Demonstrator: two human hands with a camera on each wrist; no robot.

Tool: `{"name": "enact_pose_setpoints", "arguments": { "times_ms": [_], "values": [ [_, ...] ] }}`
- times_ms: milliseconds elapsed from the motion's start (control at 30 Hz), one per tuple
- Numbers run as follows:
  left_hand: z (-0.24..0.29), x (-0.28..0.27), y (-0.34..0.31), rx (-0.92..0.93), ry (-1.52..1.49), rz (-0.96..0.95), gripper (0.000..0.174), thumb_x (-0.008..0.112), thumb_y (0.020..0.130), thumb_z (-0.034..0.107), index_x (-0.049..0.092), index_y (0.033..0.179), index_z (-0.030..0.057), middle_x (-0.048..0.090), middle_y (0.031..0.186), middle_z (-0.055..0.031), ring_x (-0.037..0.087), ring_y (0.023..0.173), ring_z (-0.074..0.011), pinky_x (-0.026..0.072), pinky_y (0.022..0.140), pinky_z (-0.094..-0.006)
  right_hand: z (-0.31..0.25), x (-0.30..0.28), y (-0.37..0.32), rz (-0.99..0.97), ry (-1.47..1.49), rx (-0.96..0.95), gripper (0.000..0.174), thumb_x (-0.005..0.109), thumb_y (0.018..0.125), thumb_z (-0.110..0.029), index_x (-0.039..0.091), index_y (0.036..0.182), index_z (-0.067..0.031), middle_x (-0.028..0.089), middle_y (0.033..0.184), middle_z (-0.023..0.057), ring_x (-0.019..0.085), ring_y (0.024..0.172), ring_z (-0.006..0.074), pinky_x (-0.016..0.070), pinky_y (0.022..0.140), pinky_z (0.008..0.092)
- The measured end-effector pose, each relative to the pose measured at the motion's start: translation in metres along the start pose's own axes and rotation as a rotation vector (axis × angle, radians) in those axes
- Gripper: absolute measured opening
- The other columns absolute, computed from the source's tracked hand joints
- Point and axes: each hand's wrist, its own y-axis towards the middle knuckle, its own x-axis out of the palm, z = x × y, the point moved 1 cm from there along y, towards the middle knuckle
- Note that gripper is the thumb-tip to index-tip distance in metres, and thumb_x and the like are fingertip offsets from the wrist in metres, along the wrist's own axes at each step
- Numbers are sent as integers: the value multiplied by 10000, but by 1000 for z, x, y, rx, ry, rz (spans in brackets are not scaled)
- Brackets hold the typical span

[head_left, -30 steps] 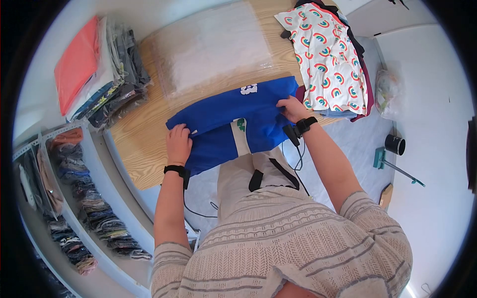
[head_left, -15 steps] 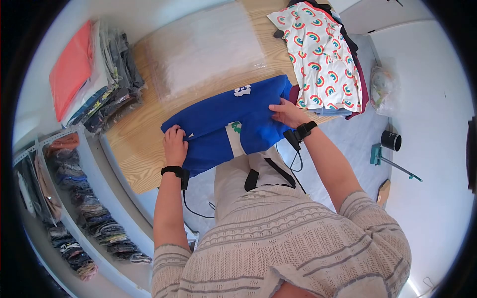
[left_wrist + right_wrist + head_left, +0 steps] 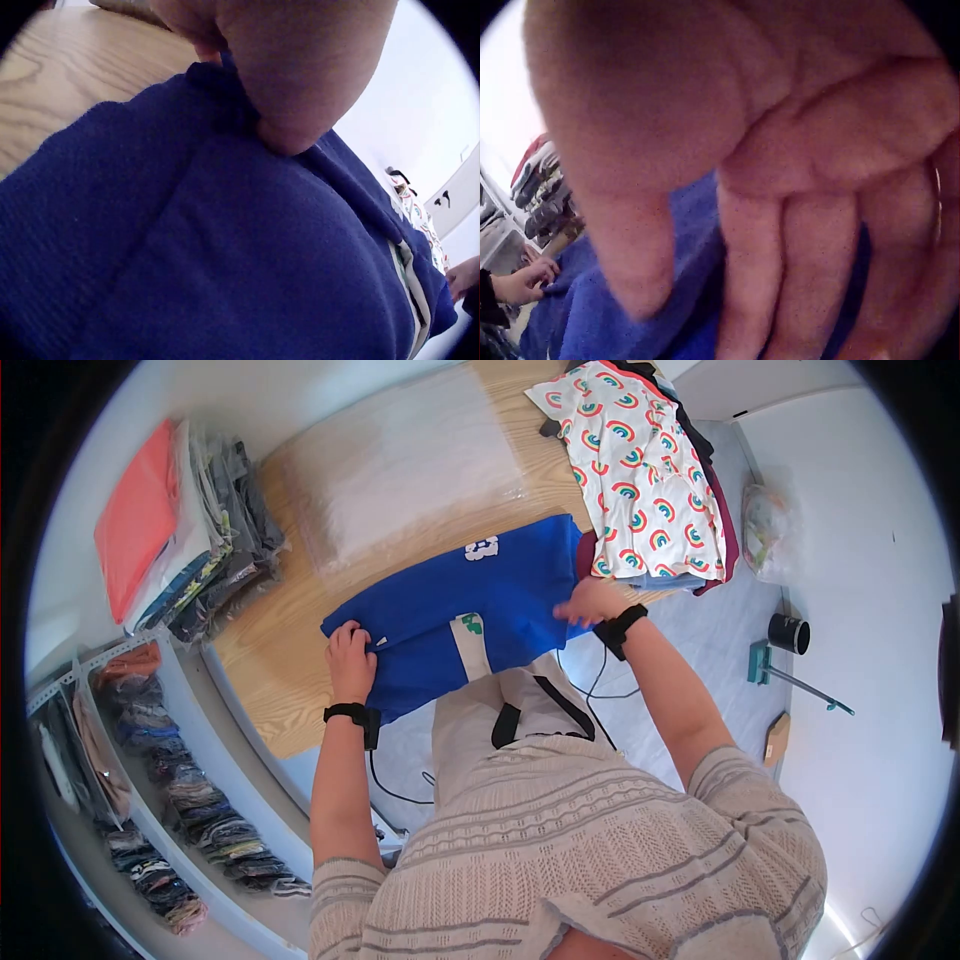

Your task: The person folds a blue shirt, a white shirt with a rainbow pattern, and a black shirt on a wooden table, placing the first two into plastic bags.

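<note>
A blue garment point(image 3: 520, 585) with a white patch and a pale strip bearing a green print lies folded at the table's near edge. At its left end my left hand point(image 3: 350, 660) pinches the cloth; in the left wrist view the thumb point(image 3: 289, 135) presses on the fabric, by a fold. My right hand point(image 3: 595, 603) is at the garment's right end, fingers loosely extended. In the right wrist view, the right fingers point(image 3: 817, 255) hang spread in front of the blue cloth, with nothing gripped between them and the thumb.
Clear plastic bags point(image 3: 400, 470) lie flat at the back of the wooden table point(image 3: 260, 680). A rainbow-print shirt point(image 3: 640, 490) tops a clothing pile on the right. Bagged clothes point(image 3: 215, 520) stand at the left, above shelves of packed garments point(image 3: 185, 760). A black bin point(image 3: 789, 633) is on the floor.
My right hand has let go of the garment's right end and drawn slightly back, its fingers loosened. The left hand keeps its place on the left end.
</note>
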Motion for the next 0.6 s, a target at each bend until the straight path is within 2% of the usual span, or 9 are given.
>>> {"name": "enact_pose_setpoints", "arguments": {
  "times_ms": [33,67,100,200,267,333,400,500,600],
  "values": [
    [0,-1,-1,-2,-6,-4,255,603,652,-13,526,874,85,498,1138,-84,434,1122,-303,345,927,-441,1,-12,10,140,-12,-14,275,654,767,-275,627,714,-7,577,521,80,586,472,175,460,440,301],
    [-1,-2,-2,-4,-4,-10,255,603,652,-13,526,874,85,498,1138,-84,434,1122,-303,345,927,-441,10,-23,25,412,-16,-247,182,594,762,-188,622,753,-9,600,539,81,595,465,208,490,495,329],
    [-1,-5,-2,-5,-26,-38,259,603,649,-10,526,880,79,498,1150,-87,431,1126,-309,346,927,-439,-24,-29,-9,644,285,-149,191,597,753,-180,607,778,9,625,614,111,623,550,250,509,585,359],
    [-25,3,8,-11,-168,-86,262,613,656,4,534,899,62,495,1168,-98,429,1129,-320,351,928,-429,-16,-36,38,1058,222,-508,388,739,664,-198,594,963,2,636,879,179,628,840,307,505,755,401],
    [-30,5,14,-26,-283,-108,262,623,666,14,542,912,53,493,1174,-106,430,1127,-327,355,929,-420,-8,-38,68,1028,178,-463,447,765,637,-205,592,994,1,639,901,177,627,862,310,499,781,401],
    [-24,0,15,-290,-60,363,243,655,695,47,560,919,32,507,1159,-115,442,1111,-340,372,915,-405,-21,-39,65,989,134,-424,507,792,610,-212,589,1024,-1,642,922,175,625,883,312,493,807,400],
    [-33,-5,20,-273,-5,311,250,672,703,66,567,927,34,509,1160,-118,440,1114,-345,370,917,-411,-28,-43,58,721,-57,-178,523,782,622,-254,596,1043,-6,646,964,175,622,902,322,487,820,396],
    [-42,-11,25,-252,27,169,265,693,712,94,566,938,36,537,1117,-131,470,1078,-352,385,886,-426,-31,-48,60,588,-108,-99,507,758,647,-294,608,1038,-7,644,996,182,617,916,332,487,811,396],
    [-53,-9,28,-332,-139,-12,254,686,733,92,547,938,36,576,992,-144,532,949,-339,420,806,-413,-33,-44,45,675,-86,-258,477,729,672,-321,624,1011,-2,647,975,192,612,907,352,487,789,410]
  ]
}}
